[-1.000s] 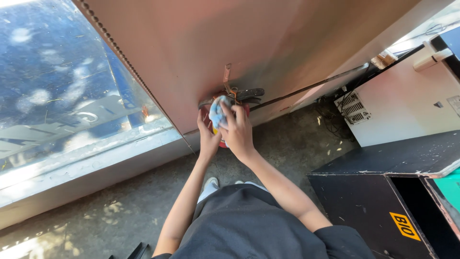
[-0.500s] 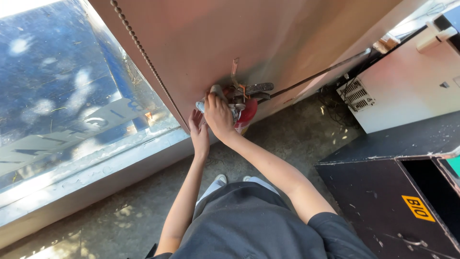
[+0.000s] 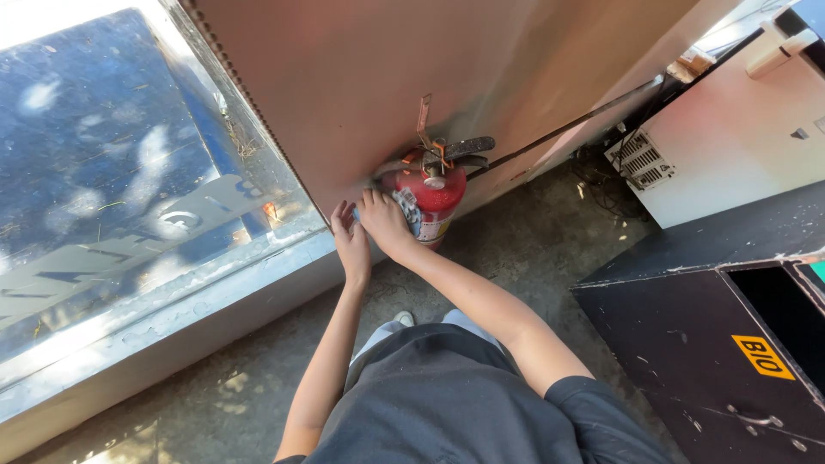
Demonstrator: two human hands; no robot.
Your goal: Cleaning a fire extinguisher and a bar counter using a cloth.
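Single head view, looking steeply down, arm's length from wall base and floor.

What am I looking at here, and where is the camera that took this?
The camera sits on a person's head and looks down, so you see their own dark shirt and two bare arms reaching forward. There is no machine here, only hands.

Both hands are at a red fire extinguisher that stands on the concrete floor against a brown wall. The right hand presses a pale blue cloth against the side of the extinguisher. The left hand is close beside it, at the lower left of the extinguisher; whether it grips anything I cannot tell.

To the left is a large glass pane. To the right stand a white appliance and a black cabinet.
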